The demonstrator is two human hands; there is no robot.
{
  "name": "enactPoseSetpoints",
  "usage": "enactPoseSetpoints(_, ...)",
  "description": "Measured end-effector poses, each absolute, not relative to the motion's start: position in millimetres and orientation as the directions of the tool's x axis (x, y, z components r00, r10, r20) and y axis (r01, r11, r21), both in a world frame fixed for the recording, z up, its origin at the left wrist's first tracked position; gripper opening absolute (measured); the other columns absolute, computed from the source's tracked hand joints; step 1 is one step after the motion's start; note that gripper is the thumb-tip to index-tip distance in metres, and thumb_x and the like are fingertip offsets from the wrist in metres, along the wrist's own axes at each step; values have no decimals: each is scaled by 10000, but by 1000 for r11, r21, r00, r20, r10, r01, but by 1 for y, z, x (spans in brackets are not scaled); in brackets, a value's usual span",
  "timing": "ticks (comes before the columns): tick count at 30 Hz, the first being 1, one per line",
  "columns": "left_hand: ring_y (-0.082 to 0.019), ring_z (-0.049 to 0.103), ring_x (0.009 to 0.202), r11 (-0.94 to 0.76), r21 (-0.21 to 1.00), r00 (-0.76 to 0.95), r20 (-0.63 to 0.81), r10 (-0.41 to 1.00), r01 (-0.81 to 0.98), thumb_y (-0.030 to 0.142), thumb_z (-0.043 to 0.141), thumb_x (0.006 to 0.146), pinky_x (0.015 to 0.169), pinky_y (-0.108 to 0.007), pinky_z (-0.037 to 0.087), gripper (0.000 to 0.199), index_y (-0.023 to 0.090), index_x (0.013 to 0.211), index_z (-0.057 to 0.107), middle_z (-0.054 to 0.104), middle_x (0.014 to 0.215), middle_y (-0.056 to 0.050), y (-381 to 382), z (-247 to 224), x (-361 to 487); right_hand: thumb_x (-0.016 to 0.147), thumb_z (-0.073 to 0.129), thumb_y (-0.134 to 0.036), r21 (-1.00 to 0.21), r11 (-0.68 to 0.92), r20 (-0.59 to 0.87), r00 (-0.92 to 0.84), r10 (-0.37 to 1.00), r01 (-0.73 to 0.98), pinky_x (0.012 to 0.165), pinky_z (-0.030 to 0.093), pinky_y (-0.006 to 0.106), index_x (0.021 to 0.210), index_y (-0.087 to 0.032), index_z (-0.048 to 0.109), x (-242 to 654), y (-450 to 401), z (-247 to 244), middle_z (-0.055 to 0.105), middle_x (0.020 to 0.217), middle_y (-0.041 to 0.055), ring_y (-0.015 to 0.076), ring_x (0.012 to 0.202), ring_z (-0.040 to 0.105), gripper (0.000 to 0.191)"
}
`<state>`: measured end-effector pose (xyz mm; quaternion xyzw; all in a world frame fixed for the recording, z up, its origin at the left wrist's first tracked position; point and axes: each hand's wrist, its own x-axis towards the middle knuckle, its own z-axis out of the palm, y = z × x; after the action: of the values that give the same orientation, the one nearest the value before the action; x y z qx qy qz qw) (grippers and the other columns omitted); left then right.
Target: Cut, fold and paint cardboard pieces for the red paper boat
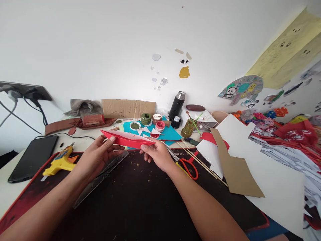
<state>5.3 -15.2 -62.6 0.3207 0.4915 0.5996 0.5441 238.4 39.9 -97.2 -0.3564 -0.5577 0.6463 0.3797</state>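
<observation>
A long, narrow red paper boat shape (pixel 127 140), pale inside and pointed at its left end, is held above the dark mat. My left hand (pixel 100 152) grips its left part, thumb on the near side and fingers beneath. At its right end, my right hand (pixel 156 152) pinches it between thumb and fingers. Below and behind my left hand lies a clear ruler-like sheet (pixel 100 182). Scissors with red and yellow handles (pixel 189 168) rest just right of my right wrist.
A yellow glue gun (pixel 61 162) and black phone (pixel 33 157) lie left. Behind are paint jars (pixel 145 119), a black flask (pixel 177 105) and a brush jar (pixel 188 129). Wooden sticks (pixel 204 165), cardboard (pixel 242 175) and white sheets (pixel 278 180) lie right.
</observation>
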Motion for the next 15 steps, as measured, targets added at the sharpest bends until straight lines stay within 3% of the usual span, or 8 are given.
enactPoseSetpoints(3, -297, 728, 1215, -14, 957, -267, -67, 961, -290, 604, 988, 772, 916, -372, 692, 571, 247, 1164, 773, 813, 1286, -61, -13, -60, -2, 836, 910, -609, -986, -123, -51, -495, 867, -113, 467, 458, 243, 1293, -151, 690, 241, 42, -96, 776, 842, 22, 133, 568, 639, 684)
enactPoseSetpoints(5, -317, 719, 1242, -26, 960, -275, -53, 960, -277, 622, 994, 750, 952, -401, 686, 625, 230, 1187, 780, 820, 1294, -85, -11, -58, -8, 828, 924, -610, -982, -138, -56, -510, 858, -125, 464, 456, 242, 1272, -154, 691, 243, 41, -95, 779, 838, 25, 136, 571, 648, 677)
enactPoseSetpoints(8, -317, 757, 1151, 16, 959, -224, -82, 971, -282, 586, 1052, 659, 916, -411, 696, 654, 204, 1136, 820, 838, 1240, -120, -8, -57, -14, 833, 934, -604, -979, -156, -68, -513, 856, -131, 465, 455, 243, 1291, -169, 690, 244, 41, -93, 787, 837, 29, 143, 576, 655, 677)
enactPoseSetpoints(11, -262, 769, 1033, 41, 953, -226, -113, 968, -299, 522, 1094, 598, 855, -338, 696, 613, 180, 1050, 861, 851, 1132, -115, -7, -57, -16, 817, 951, -604, -979, -165, -82, -516, 852, -118, 465, 459, 244, 1275, -180, 687, 245, 40, -91, 790, 821, 28, 150, 576, 658, 677)
enactPoseSetpoints(15, -215, 764, 967, 37, 948, -247, -119, 962, -316, 516, 1111, 556, 828, -283, 687, 605, 172, 992, 871, 853, 1062, -92, -6, -59, -16, 815, 918, -685, -980, -143, -53, -515, 856, -137, 463, 474, 241, 989, -195, 686, 244, 41, -92, 800, 871, 54, 142, 582, 670, 570)
